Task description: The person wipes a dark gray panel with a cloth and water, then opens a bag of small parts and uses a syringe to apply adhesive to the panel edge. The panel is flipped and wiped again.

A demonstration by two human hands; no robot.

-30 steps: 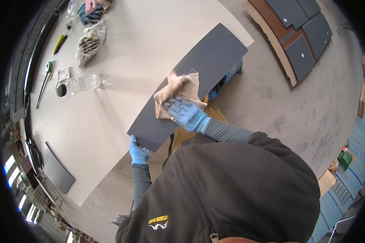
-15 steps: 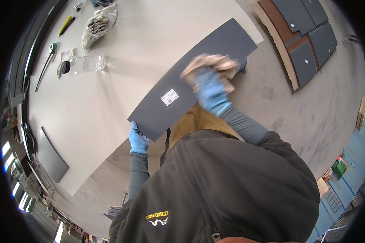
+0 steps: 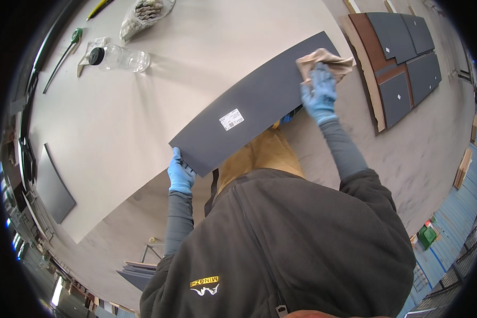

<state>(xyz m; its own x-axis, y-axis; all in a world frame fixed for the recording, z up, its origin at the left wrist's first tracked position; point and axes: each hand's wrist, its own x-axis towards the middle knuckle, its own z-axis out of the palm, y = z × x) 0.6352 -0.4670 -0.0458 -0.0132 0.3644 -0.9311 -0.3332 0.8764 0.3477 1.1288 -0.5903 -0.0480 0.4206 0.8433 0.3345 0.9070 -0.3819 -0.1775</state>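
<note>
A long dark grey panel (image 3: 270,90) slants across in front of me, bearing a white label (image 3: 231,120) left of its middle. My left hand (image 3: 180,172), in a blue glove, grips the panel's near left end, thumb on top and the other fingers partly hidden beneath. At the far right end, my gloved right hand (image 3: 320,95) presses a beige cloth (image 3: 325,63) against the panel's surface. The cloth's right part hangs over the panel's edge. Fingers of the right hand lie on the cloth and hold it bunched.
The pale worktable (image 3: 122,122) carries a clear bottle with black cap (image 3: 120,58), a plastic bag of small parts (image 3: 146,16), a green-headed tool (image 3: 77,36) and a yellow cutter (image 3: 99,8). Another grey panel (image 3: 54,185) lies at left. More panels (image 3: 400,37) rest on a pallet at right.
My right hand has slid the cloth from the panel's middle right to its far right end. My left hand keeps its grip on the near left end. The view has shifted slightly.
</note>
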